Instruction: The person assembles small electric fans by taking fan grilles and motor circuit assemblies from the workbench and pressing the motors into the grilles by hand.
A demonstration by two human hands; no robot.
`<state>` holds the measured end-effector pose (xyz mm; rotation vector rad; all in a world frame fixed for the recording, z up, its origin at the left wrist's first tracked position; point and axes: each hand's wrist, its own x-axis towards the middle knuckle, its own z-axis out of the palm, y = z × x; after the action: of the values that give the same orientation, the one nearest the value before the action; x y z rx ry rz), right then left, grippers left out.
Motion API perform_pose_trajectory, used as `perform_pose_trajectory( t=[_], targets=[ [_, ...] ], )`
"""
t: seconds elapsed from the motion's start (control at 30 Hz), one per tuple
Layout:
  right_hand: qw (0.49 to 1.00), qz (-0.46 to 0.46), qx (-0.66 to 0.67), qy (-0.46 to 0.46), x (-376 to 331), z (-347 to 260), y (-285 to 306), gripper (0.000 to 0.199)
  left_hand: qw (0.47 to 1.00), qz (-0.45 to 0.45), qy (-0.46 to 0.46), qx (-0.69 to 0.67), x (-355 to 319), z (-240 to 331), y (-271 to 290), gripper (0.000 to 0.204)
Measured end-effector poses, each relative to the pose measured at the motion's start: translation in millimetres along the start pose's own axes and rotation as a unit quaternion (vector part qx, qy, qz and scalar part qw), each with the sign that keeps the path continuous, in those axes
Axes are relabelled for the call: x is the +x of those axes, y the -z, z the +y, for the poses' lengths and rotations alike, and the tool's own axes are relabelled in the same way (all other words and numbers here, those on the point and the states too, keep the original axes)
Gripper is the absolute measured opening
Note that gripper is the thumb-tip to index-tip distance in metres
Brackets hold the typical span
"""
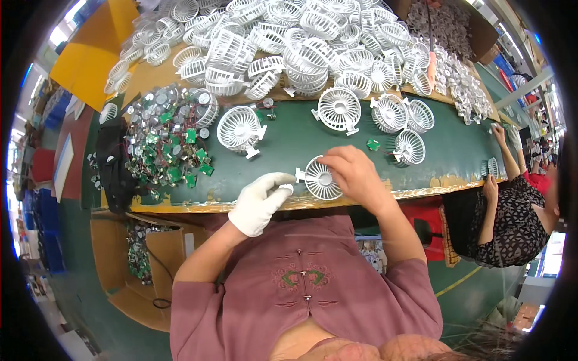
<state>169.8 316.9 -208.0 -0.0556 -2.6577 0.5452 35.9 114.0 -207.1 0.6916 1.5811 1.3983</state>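
In front of me at the table's near edge is a round white plastic fan cage (321,180), with a small bracket on its left side. My bare right hand (356,174) grips its upper right rim, fingers curled over the edge. My left hand (260,203), in a white glove, is just left of the cage with thumb and fingers pinched together. Between them shows a small pale round piece (287,188), too small to name. Beyond lie further fan cages, one to the left (239,129) and one in the middle (339,109).
A big heap of white fan cages (301,45) covers the table's far side. Small motors with wires and green circuit boards (171,141) are piled at left. More cages (410,146) and a loose green board (373,145) lie right. A co-worker (506,216) sits far right; a cardboard box (165,256) stands below left.
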Motion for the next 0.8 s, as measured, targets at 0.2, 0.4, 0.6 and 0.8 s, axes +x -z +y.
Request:
perform_pose_trajectory(
  t=[0.2,0.4,0.6,0.8],
  targets=[
    [0.996,0.064,0.049,0.044,-19,-45,-23,0.052,0.999,-0.001,-0.004,-0.034,10,-9,-28,0.052],
    [0.997,0.072,-0.024,-0.015,-18,-29,-11,0.034,0.931,0.022,-0.163,0.327,18,9,-29,0.062],
    [0.991,-0.026,-0.13,-0.02,-20,-7,-12,0.029,0.844,-0.01,-0.227,0.485,39,-3,-27,0.055],
    [0.991,-0.079,-0.106,0.02,-12,0,-11,0.019,0.8,-0.066,-0.248,0.542,40,-16,-13,0.039]
  ],
)
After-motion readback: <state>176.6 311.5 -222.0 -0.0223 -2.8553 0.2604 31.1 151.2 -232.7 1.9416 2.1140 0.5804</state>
